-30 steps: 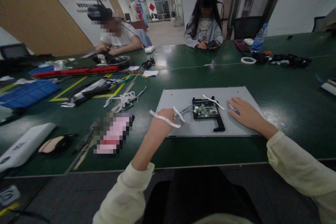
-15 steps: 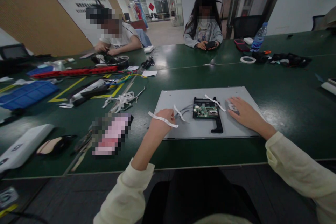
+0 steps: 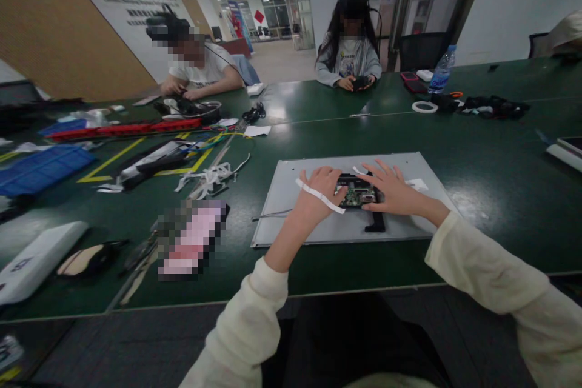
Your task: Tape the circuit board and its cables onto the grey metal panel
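A green circuit board point(image 3: 354, 196) in a black plastic frame point(image 3: 376, 222) lies on a pale grey panel point(image 3: 282, 194). Over its left edge is my left hand point(image 3: 318, 189), thumb apart from the fingers, with a white tape strip point(image 3: 321, 196) across the back of it. Fingers spread, my right hand point(image 3: 394, 191) reaches over the right side of the frame; whether it touches is unclear. Another white strip point(image 3: 357, 170) shows near its fingertips. Grey cables point(image 3: 273, 215) run out to the left on the panel. My hands hide parts of the frame.
On the left lie a phone point(image 3: 194, 239), tangled white strips point(image 3: 214, 179), a mouse point(image 3: 88, 259) and a blue basket point(image 3: 45, 170). A tape roll point(image 3: 424, 107) and a water bottle point(image 3: 442, 71) are at the far right. Two people sit across the table.
My left hand has moved right from the cables to the board. My right hand has shifted left from the panel's right side to the frame, its fingers spreading.
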Tool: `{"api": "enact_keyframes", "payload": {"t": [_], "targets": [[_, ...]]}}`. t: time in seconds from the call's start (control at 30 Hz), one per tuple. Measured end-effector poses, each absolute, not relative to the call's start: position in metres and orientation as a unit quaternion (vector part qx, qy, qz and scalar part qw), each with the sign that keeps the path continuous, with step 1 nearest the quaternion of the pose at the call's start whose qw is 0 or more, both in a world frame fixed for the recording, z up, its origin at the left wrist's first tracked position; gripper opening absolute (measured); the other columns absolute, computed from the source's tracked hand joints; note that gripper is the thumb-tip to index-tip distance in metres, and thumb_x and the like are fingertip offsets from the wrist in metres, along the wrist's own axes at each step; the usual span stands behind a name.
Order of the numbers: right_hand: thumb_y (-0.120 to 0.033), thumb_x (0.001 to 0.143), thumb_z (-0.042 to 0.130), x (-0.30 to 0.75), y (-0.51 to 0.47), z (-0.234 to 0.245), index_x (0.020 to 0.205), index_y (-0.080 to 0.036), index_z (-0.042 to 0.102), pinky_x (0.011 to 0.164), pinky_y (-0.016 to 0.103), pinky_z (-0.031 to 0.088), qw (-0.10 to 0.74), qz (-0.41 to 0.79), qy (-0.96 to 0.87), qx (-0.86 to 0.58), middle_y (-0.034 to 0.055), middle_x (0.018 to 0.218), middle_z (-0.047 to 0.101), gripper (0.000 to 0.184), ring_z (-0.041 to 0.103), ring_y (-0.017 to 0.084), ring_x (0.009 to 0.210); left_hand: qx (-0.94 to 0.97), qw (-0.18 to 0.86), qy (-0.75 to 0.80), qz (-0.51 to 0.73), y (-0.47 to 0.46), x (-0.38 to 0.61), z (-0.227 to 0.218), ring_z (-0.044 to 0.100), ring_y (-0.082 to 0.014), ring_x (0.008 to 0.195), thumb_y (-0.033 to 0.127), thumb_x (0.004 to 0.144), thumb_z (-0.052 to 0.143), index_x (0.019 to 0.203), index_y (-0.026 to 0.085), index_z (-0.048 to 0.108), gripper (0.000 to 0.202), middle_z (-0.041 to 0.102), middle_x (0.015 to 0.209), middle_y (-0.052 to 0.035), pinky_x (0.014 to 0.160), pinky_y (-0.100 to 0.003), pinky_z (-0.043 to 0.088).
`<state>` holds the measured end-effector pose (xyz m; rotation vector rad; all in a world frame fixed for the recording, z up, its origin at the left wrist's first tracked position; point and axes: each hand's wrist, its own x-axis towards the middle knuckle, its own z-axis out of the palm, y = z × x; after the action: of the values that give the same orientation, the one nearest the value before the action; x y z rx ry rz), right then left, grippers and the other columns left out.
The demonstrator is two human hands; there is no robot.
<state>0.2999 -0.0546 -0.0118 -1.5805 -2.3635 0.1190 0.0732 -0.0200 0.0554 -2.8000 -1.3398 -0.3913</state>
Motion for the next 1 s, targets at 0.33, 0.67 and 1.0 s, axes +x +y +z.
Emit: {"api": "enact_keyframes", "payload": {"t": [0.33, 0.67, 1.0], "targets": [[-0.065, 0.082, 0.052, 0.312, -0.032, -0.030, 0.139, -0.030, 0.047, 0.111, 0.060, 0.017, 0.177, 0.069, -0.815, -0.547, 0.0073, 0.157, 0.019, 0.067, 0.009, 0.035, 0.145, -0.908, -0.012, -0.378, -0.181, 0.001, 0.116, 0.011, 0.048, -0.0256, 0.124, 0.027, 0.097, 0.035, 0.127, 0.020, 0.049, 0.034, 0.055, 0.132, -0.0113, 0.108, -0.053, 0.026], [-0.066, 0.082, 0.051, 0.313, -0.033, -0.033, 0.139, -0.028, 0.047, 0.113, 0.054, 0.022, 0.210, 0.073, -0.810, -0.543, 0.0071, 0.156, 0.021, 0.069, 0.014, 0.032, 0.144, -0.913, 0.007, -0.378, -0.156, 0.009, 0.116, -0.012, 0.054, -0.0235, 0.113, 0.019, 0.096, 0.035, 0.122, 0.016, 0.052, 0.032, 0.057, 0.125, -0.0113, 0.095, -0.039, 0.039], [-0.061, 0.085, 0.050, 0.312, -0.034, -0.032, 0.143, -0.028, 0.040, 0.114, 0.050, 0.024, 0.266, 0.084, -0.795, -0.538, 0.0085, 0.152, 0.029, 0.068, 0.022, 0.028, 0.142, -0.915, 0.038, -0.373, -0.151, 0.015, 0.121, -0.009, 0.056, -0.0220, 0.109, 0.019, 0.097, 0.032, 0.118, 0.014, 0.053, 0.030, 0.059, 0.118, -0.0115, 0.092, -0.035, 0.040]]}}
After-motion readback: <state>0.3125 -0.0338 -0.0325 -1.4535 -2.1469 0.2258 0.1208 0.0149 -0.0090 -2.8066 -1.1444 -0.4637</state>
